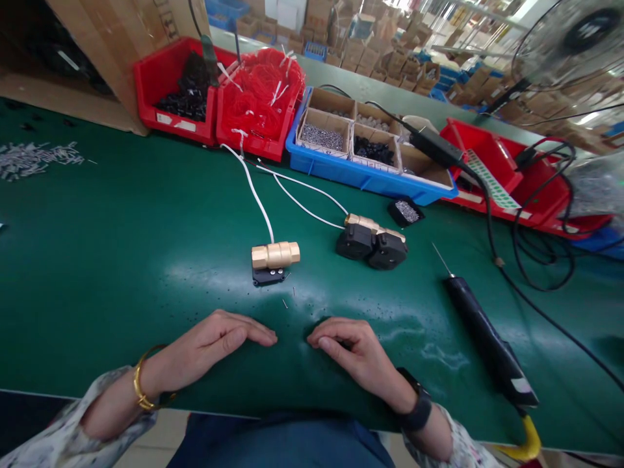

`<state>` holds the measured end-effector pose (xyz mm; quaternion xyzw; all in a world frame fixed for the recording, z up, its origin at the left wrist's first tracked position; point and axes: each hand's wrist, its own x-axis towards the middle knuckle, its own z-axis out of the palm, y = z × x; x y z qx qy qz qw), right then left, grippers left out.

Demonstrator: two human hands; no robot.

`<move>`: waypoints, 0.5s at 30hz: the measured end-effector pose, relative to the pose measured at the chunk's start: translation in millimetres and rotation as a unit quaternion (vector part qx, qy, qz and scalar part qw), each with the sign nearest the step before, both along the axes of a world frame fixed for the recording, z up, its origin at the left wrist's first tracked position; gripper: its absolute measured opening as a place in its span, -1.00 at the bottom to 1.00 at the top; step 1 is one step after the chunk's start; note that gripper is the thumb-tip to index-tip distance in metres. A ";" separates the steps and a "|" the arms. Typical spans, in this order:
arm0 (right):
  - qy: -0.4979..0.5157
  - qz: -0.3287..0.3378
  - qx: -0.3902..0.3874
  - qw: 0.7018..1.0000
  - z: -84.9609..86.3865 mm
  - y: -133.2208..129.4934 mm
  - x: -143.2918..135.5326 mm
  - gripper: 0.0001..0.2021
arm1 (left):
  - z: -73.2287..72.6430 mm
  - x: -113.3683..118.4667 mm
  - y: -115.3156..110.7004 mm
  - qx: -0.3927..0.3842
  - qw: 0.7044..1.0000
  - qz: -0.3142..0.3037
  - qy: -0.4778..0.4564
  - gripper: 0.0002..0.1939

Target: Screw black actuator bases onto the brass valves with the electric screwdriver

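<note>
My left hand [214,341] rests on the green table, palm down, fingers stretched and together, holding nothing I can see. Across a small gap, my right hand [353,354] has its fingers curled in and the thumb near the index fingertip; anything inside is hidden. Just beyond them lie two small loose screws [285,303]. Farther off is a brass valve body [275,255] on a black plate [268,277], with a white cable [257,195] running back from it. To its right, brass fittings [363,223] lie behind two black housings [371,246], touching them.
A black electric screwdriver [487,341] lies at right, bit pointing away. Beyond are a small black tray of screws [408,212], a blue bin [361,174] with boxed parts, and red bins [175,127]. Loose cables [526,299] cross the right side. White pieces [36,159] lie far left.
</note>
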<state>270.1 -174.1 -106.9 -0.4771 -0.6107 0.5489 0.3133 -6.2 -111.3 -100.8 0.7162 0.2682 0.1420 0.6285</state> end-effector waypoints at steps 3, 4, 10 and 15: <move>-0.002 -0.005 0.002 1.000 0.8 -1.2 0.3 -0.81 | 0.9 -0.6 -0.6 -0.005 1.000 -0.010 0.003 -0.62; -0.003 -0.005 0.001 1.000 1.0 -0.3 0.1 -0.80 | 1.4 -0.5 -0.1 -0.006 1.000 -0.011 0.004 -0.63; -0.005 0.006 -0.021 1.000 0.2 19.2 -7.5 -0.76 | 3.1 7.0 15.2 -0.007 1.000 -0.016 0.000 -0.62; -0.025 0.010 -0.014 1.000 2.1 15.2 -13.3 -0.76 | 4.3 8.6 11.1 -0.024 0.999 -0.025 -0.018 -0.59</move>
